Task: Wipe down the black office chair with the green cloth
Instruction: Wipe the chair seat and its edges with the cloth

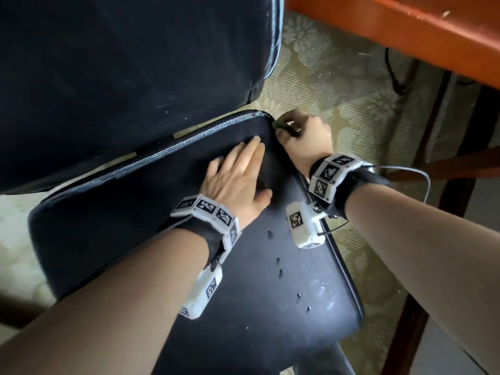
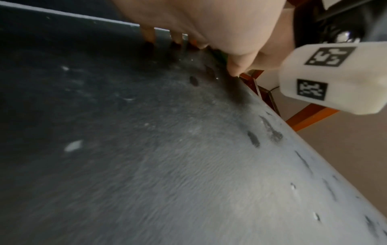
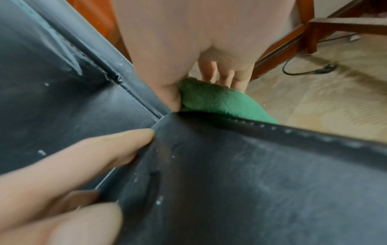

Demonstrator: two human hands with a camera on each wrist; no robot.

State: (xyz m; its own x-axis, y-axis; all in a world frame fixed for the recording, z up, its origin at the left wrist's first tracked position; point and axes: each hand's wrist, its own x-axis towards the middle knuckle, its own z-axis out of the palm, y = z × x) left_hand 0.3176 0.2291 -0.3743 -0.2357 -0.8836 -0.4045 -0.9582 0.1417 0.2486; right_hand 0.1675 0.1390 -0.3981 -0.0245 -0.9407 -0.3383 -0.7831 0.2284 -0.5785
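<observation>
The green cloth (image 3: pixel 220 101) is gripped by the right hand (image 1: pixel 307 136) against the far right edge of the black office chair (image 1: pixel 162 169) seat; the left hand (image 1: pixel 238 180) is laid flat, fingers straight, beside it

The head camera looks steeply down from above onto the chair seat (image 1: pixel 259 280), taking in both forearms, the backrest (image 1: pixel 130 71) and the carpet (image 1: pixel 338 85). The left wrist camera sits low, almost skimming the seat (image 2: pixel 167 165), facing along it toward the far right corner. The right wrist camera looks from close by along the seat's right edge (image 3: pixel 272 131) toward the floor (image 3: pixel 324 92). All three views share that rear right corner of the seat.
</observation>
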